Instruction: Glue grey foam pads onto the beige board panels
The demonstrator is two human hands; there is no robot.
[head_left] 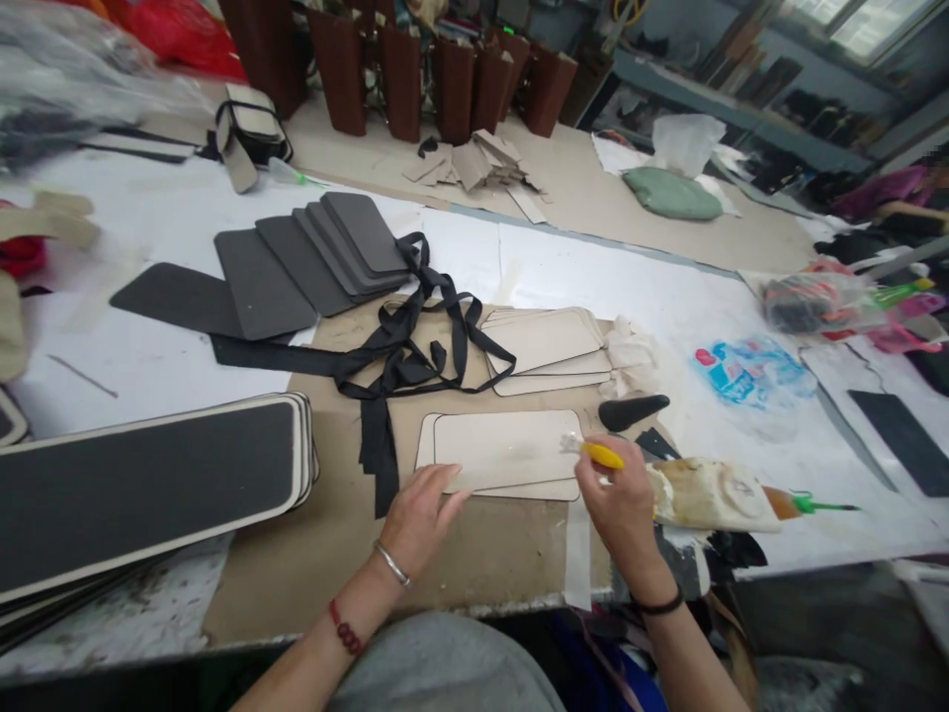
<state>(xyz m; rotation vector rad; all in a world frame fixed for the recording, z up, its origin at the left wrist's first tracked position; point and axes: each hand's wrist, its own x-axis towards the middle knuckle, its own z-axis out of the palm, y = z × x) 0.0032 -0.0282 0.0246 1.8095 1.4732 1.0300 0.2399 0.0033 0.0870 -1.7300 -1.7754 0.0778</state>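
Two cream panels with dark edges and rounded corners lie overlapped in front of me; the upper panel [511, 447] has a faint wet-looking patch at its middle. My left hand [424, 514] rests on their lower left edge, fingers apart. In my right hand [619, 499] is a small brush with a yellow handle [602, 455], its pale bristles over the panel's right end. Whether the bristles touch the surface I cannot tell. Just right of that hand lies a stained glue bottle [719, 494] with an orange and green nozzle.
Black ribbon [415, 356] lies tangled beyond the panels, beside dark grey panels [274, 282] and more cream panels [549, 341]. Long stacked panels [148, 485] fill the left. A black pointed tool [633, 410] and a plastic bag [752, 374] lie right. Another person sits far right.
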